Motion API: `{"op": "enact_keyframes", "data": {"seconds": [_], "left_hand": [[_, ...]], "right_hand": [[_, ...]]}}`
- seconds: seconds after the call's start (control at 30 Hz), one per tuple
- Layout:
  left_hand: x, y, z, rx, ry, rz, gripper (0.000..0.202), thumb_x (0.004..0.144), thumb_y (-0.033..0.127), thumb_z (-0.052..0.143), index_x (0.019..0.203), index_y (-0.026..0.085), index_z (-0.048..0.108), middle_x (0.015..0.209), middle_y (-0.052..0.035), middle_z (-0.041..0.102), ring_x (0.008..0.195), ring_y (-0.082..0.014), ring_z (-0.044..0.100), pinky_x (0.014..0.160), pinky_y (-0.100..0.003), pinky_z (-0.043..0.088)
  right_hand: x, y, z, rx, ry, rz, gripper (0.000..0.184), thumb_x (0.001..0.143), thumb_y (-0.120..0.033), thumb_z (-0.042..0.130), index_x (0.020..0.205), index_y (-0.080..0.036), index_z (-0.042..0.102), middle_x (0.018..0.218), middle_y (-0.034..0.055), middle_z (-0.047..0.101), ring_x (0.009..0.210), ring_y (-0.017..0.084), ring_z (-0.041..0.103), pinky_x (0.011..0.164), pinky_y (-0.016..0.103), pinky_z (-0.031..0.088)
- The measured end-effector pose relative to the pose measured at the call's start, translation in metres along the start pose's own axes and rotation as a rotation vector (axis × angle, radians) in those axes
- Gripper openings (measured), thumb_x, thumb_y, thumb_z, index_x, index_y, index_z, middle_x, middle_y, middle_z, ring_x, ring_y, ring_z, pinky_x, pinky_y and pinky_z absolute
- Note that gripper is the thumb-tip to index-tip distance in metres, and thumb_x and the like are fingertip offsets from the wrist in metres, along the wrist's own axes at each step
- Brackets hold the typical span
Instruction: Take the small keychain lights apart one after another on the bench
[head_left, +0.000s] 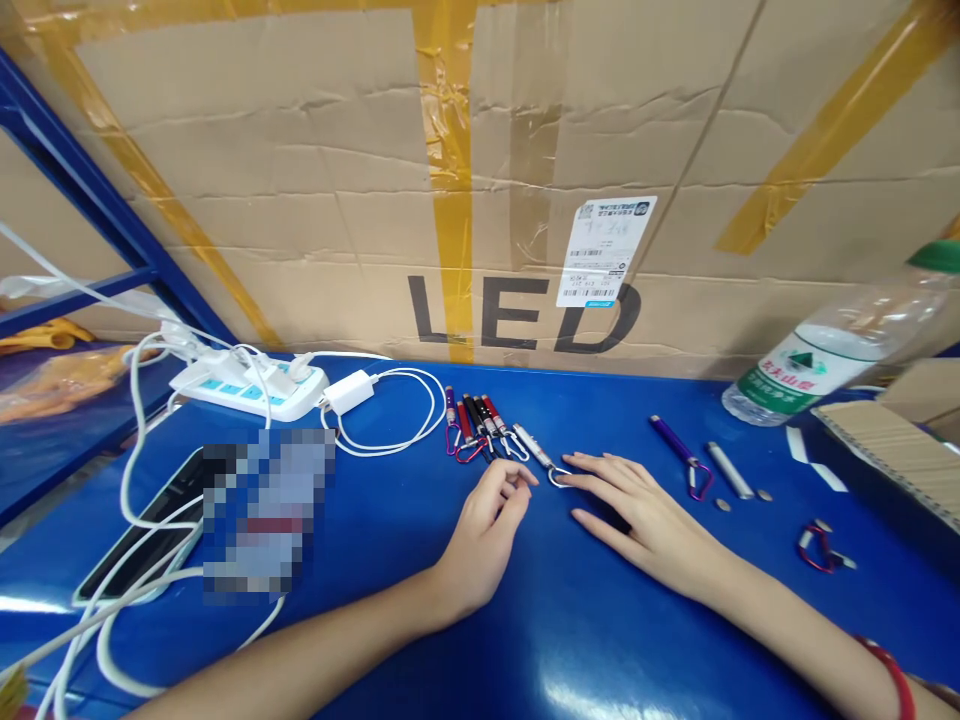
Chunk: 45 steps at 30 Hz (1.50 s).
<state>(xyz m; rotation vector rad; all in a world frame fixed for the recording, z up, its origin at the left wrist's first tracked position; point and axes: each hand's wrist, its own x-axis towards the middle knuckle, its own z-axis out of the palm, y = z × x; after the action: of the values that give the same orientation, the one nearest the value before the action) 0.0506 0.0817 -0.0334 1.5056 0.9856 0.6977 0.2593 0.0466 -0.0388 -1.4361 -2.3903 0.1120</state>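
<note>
My left hand (487,530) rests on the blue table with its fingers curled in and no object showing between them. Flat and spread, my right hand (637,510) touches the carabiner end of a silver keychain flashlight (532,445) with a fingertip. Just left of that flashlight, several more keychain flashlights (484,418) in black, red and purple lie side by side, their carabiners towards me. To the right of my right hand lie a purple keychain flashlight (673,441), a bare silver tube (729,470) and a red carabiner (817,548) with a small metal end piece.
Two small round pieces (722,505) lie near the silver tube. A water bottle (817,365) and an open cardboard box (892,460) stand at right. At left are a power strip (255,385), white cables and a phone (150,530). A large carton (337,200) walls off the back.
</note>
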Motion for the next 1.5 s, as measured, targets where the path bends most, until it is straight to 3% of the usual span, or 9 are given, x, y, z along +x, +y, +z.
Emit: {"op": "enact_keyframes", "data": {"seconds": [0.13,0.23,0.3,0.47,0.6,0.83,1.13,1.33,1.5], "left_hand": [[-0.001,0.002,-0.001,-0.003,-0.001,-0.005,0.027,0.087,0.038,0.036,0.095,0.015,0.049,0.084,-0.002,0.047,0.073,-0.0077,0.042,0.069,-0.019,0.034],[-0.001,0.001,-0.002,-0.004,-0.004,0.011,0.028,0.087,0.038,0.036,0.096,0.015,0.049,0.085,-0.0025,0.048,0.074,-0.0079,0.043,0.07,-0.019,0.034],[-0.001,0.0,-0.002,-0.009,-0.006,0.017,0.028,0.087,0.038,0.037,0.096,0.015,0.049,0.086,-0.0025,0.048,0.074,-0.0078,0.043,0.07,-0.019,0.034],[-0.001,-0.001,-0.002,-0.013,-0.008,0.005,0.027,0.087,0.037,0.037,0.096,0.015,0.05,0.086,-0.002,0.048,0.074,-0.0072,0.044,0.069,-0.019,0.033],[-0.002,0.001,-0.001,-0.016,-0.006,0.004,0.026,0.087,0.037,0.037,0.096,0.015,0.05,0.085,-0.0017,0.048,0.074,-0.0071,0.043,0.069,-0.019,0.034],[-0.003,0.003,0.0,-0.066,0.043,-0.012,0.022,0.085,0.032,0.038,0.091,0.015,0.051,0.082,-0.0012,0.048,0.072,-0.007,0.042,0.068,-0.018,0.033],[-0.002,0.003,0.001,-0.038,0.032,-0.009,0.02,0.085,0.03,0.039,0.091,0.015,0.051,0.081,-0.0002,0.047,0.071,-0.006,0.042,0.067,-0.018,0.033],[-0.003,0.002,0.0,-0.02,0.021,-0.001,0.023,0.087,0.032,0.038,0.092,0.015,0.051,0.081,-0.0001,0.047,0.071,-0.0058,0.042,0.067,-0.018,0.034],[-0.004,0.004,-0.001,0.001,0.012,0.008,0.021,0.087,0.031,0.038,0.091,0.014,0.051,0.079,0.0002,0.047,0.07,-0.0046,0.043,0.066,-0.016,0.035]], "right_hand": [[0.002,0.001,-0.003,0.031,0.102,-0.024,0.025,0.093,-0.035,0.043,0.087,-0.02,0.062,0.111,0.0076,0.057,0.104,0.022,0.053,0.091,0.042,0.039],[0.003,-0.001,-0.005,0.029,0.172,-0.042,0.035,0.09,-0.033,0.048,0.059,-0.016,0.048,0.096,0.0047,0.062,0.092,0.02,0.056,0.084,0.037,0.04],[0.003,-0.002,-0.005,0.018,0.212,-0.041,0.039,0.088,-0.032,0.052,0.054,-0.015,0.042,0.087,0.0031,0.062,0.086,0.018,0.057,0.078,0.035,0.04],[0.003,-0.004,-0.003,0.017,0.24,0.066,0.02,0.086,-0.037,0.055,0.083,-0.018,0.056,0.077,0.0013,0.057,0.071,0.016,0.055,0.066,0.03,0.041],[0.003,-0.002,-0.001,0.042,0.163,0.078,0.027,0.09,-0.035,0.048,0.11,-0.02,0.058,0.09,0.0044,0.058,0.079,0.019,0.054,0.071,0.033,0.042],[0.003,-0.003,-0.001,0.109,0.141,0.054,0.018,0.087,-0.021,0.045,0.095,-0.019,0.061,0.089,0.0043,0.059,0.077,0.018,0.051,0.069,0.032,0.04],[0.002,-0.014,0.001,0.166,0.125,0.047,0.011,0.079,-0.014,0.042,0.084,-0.017,0.051,0.075,0.0008,0.054,0.064,0.013,0.05,0.06,0.026,0.039],[0.001,-0.01,0.0,0.209,0.056,0.006,0.019,0.094,-0.018,0.034,0.099,-0.02,0.053,0.091,0.0,0.057,0.068,0.009,0.056,0.061,0.022,0.043],[-0.002,-0.001,0.006,0.196,0.114,-0.055,0.022,0.098,-0.024,0.034,0.11,-0.024,0.053,0.096,-0.0019,0.062,0.08,0.011,0.062,0.072,0.022,0.047]]}}
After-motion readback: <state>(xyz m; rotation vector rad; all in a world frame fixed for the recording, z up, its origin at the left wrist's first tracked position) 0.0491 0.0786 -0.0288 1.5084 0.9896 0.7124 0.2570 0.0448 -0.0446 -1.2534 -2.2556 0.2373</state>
